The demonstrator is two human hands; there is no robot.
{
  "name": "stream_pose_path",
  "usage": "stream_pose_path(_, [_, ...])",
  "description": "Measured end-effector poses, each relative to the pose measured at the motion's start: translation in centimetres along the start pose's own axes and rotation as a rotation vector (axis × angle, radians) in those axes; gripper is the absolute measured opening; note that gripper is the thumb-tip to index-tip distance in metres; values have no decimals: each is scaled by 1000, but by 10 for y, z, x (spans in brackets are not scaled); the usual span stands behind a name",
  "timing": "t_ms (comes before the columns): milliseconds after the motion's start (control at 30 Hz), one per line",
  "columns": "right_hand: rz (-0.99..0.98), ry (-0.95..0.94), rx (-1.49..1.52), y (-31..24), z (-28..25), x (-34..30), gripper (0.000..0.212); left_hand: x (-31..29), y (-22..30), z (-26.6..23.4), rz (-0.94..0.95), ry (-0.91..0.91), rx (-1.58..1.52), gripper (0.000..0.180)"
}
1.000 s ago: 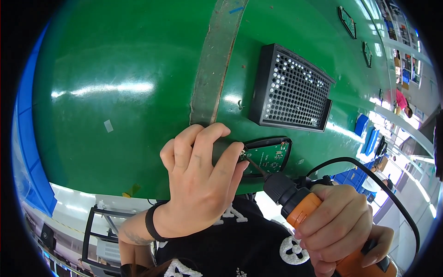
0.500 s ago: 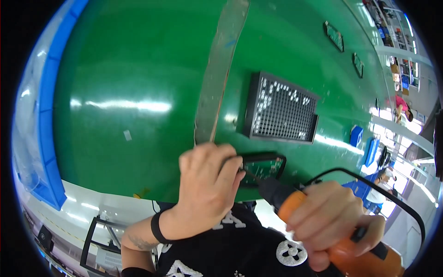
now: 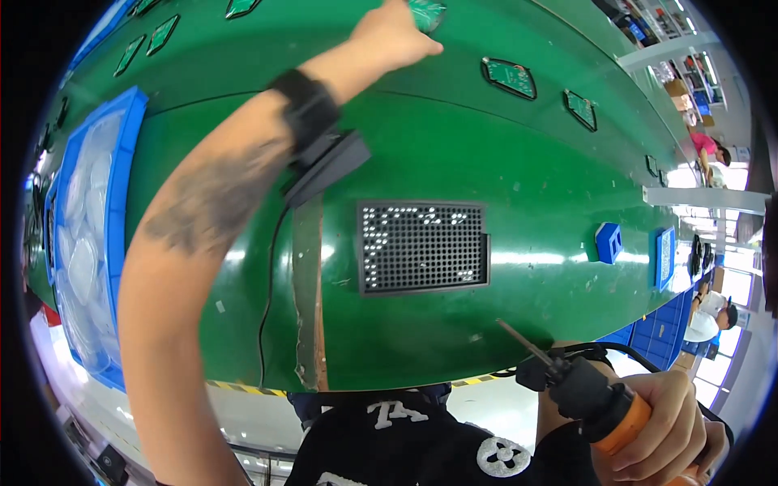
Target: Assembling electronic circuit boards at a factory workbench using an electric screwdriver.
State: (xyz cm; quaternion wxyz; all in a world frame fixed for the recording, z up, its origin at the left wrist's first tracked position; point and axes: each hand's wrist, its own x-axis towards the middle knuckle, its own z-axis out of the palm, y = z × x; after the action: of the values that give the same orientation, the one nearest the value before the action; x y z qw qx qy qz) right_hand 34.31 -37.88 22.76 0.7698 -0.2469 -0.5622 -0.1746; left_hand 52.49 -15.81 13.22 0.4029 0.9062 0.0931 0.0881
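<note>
My left arm stretches to the far side of the green table, and my left hand (image 3: 391,36) is at the top edge of the view. A blurred green circuit board (image 3: 426,13) is in its grip; the fingertips are partly out of view. At the lower right, my right hand (image 3: 666,429) wraps round an orange and black electric screwdriver (image 3: 596,397). Its long thin bit points up and left over the table's near edge. Between the hands lies a black perforated tray (image 3: 425,251) with small pale screws in some of its holes.
Black-framed circuit boards (image 3: 509,77) (image 3: 580,109) lie along the far side. A black wedge-shaped device (image 3: 332,166) with a cable sits under my left forearm. A blue bin (image 3: 117,211) with clear plastic parts stands at left, a small blue holder (image 3: 609,242) at right. Other people are in the background.
My left hand has swung from the near edge to the far side, and the circuit board is gone from the near edge. The screwdriver has drawn back to the right, its bit now free.
</note>
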Motion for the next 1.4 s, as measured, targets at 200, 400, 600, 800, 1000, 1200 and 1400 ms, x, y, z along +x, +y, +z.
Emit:
stream_pose_path(200, [180, 104, -149, 0, -3, -4, 44, 42, 7, 118, 744, -19, 282, 45])
stream_pose_path(400, [400, 87, -304, 8, -15, -1, 31, 42, 18, 111, 642, -365, 448, 41])
stream_pose_path(600, [593, 59, -446, 35, -33, -20, 35, -28, 18, -17, 809, -112, 268, 20])
stream_pose_path(800, [642, 113, -453, 57, -55, -40, 31, -189, 8, -85, 570, -324, 195, 33])
stream_pose_path(1000, [673, 140, -421, 75, -42, -45, 30, -297, -12, -47, 501, -553, 66, 36])
stream_pose_path(1200, [691, 145, -404, 72, -47, -48, 28, -318, -26, -11, 436, -333, 73, 28])
stream_pose_path(1400, [688, 128, -429, 76, -47, -50, 26, -321, -31, -6, 409, -284, 42, 32])
